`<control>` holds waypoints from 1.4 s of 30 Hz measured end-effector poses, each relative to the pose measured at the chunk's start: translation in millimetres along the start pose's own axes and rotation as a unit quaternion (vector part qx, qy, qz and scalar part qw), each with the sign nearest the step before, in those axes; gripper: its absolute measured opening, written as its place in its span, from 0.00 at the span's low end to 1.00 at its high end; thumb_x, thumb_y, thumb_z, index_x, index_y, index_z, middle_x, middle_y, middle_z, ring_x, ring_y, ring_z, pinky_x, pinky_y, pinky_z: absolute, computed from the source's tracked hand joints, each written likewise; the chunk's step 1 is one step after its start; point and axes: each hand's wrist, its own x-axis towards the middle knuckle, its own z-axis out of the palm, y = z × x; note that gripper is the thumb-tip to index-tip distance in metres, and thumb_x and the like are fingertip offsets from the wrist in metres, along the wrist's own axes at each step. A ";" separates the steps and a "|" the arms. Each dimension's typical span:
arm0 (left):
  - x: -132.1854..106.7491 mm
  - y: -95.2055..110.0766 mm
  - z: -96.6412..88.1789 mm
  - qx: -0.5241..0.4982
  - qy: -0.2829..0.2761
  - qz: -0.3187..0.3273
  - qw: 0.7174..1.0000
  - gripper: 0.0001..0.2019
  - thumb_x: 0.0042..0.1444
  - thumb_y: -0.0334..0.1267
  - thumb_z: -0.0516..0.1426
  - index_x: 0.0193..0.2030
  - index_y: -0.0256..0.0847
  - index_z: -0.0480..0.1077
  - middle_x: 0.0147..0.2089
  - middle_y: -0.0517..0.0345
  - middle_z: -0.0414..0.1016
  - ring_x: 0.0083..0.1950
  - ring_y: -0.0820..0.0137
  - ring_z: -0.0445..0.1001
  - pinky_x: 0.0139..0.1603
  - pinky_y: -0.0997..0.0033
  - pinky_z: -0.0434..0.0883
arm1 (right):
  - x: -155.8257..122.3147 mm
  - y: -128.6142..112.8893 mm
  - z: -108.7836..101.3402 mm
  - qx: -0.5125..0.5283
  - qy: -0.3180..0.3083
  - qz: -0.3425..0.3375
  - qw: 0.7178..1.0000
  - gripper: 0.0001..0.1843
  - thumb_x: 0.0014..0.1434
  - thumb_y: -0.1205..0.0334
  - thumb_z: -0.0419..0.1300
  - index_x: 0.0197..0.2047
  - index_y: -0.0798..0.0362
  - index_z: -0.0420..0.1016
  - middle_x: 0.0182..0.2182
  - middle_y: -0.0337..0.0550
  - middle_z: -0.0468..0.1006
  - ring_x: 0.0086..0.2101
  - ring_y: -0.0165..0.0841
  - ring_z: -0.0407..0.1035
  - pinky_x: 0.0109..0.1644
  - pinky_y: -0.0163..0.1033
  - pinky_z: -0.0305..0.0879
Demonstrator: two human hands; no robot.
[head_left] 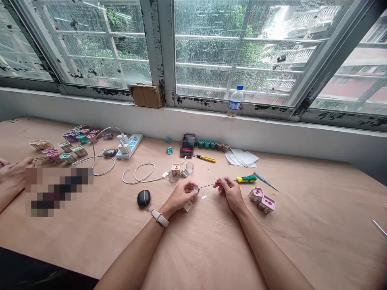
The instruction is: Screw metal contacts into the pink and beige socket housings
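A window with flaking black paint (pixel 242 52) runs along the far edge of a plywood tabletop (pixel 305 229). A white power strip (pixel 130 145) and a looped white cable (pixel 142 178) are placed left of centre. At far left, a cluster of coloured plastic housings (pixel 63 145) is grouped, and another person's hand (pixel 13 177) is seen nearby, beside a pixelated patch.

As for progress, the far-left housings appear to be standing as finished forms, though this cannot be confirmed. Clear plastic shells (pixel 178 171) are laid loose nearer the centre, and two pink housings (pixel 261 200) are set to the right. A green-handled screwdriver (pixel 246 179) is laid just beyond the right hand (pixel 230 194).

The right grip is closed on a red-handled screwdriver (pixel 219 182), whose thin shaft is extended across the gap between the hands. The left grip is pinched around a small clear plastic piece (pixel 195 190), partly hidden by the fingers. The shaft tip is held at that piece; actual contact cannot be made out.
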 end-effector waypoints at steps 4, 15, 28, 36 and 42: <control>0.0 0.0 0.3 -0.004 0.001 -0.002 1.000 0.17 0.51 0.42 0.65 0.44 0.35 0.71 0.39 0.55 0.72 0.32 0.73 0.72 0.32 0.73 0.70 | 0.7 3.0 -1.2 0.009 0.003 0.000 1.000 0.21 0.57 0.42 0.64 0.32 0.54 0.74 0.26 0.43 0.80 0.21 0.27 0.63 0.27 0.35 0.59; -1.2 1.9 1.0 -0.003 0.000 0.003 1.000 0.15 0.53 0.40 0.63 0.44 0.35 0.70 0.35 0.57 0.71 0.31 0.73 0.72 0.31 0.74 0.69 | -0.8 1.1 0.7 -0.011 -0.002 -0.006 1.000 0.22 0.57 0.40 0.64 0.31 0.54 0.74 0.25 0.44 0.80 0.20 0.28 0.62 0.26 0.36 0.60; -0.1 -0.1 -0.3 0.022 0.008 0.010 1.000 0.15 0.52 0.38 0.63 0.44 0.35 0.72 0.38 0.55 0.72 0.35 0.71 0.73 0.35 0.72 0.71 | 1.8 3.7 -0.6 0.033 0.020 0.006 0.999 0.22 0.54 0.42 0.66 0.31 0.54 0.75 0.25 0.43 0.79 0.20 0.27 0.63 0.25 0.35 0.60; 0.0 0.0 -0.2 0.015 0.019 0.022 0.999 0.14 0.50 0.40 0.64 0.42 0.36 0.72 0.37 0.56 0.72 0.35 0.71 0.73 0.36 0.71 0.71 | 5.9 9.3 -2.1 0.054 0.141 -0.030 0.988 0.20 0.52 0.45 0.68 0.35 0.55 0.77 0.28 0.42 0.78 0.20 0.26 0.63 0.23 0.34 0.59; -0.2 2.0 0.9 0.002 0.013 0.011 1.000 0.14 0.50 0.39 0.64 0.42 0.36 0.71 0.36 0.57 0.71 0.32 0.72 0.72 0.32 0.73 0.70 | 7.4 12.2 -0.8 0.023 0.163 -0.034 0.986 0.25 0.51 0.46 0.68 0.45 0.56 0.79 0.37 0.49 0.81 0.24 0.28 0.67 0.27 0.36 0.66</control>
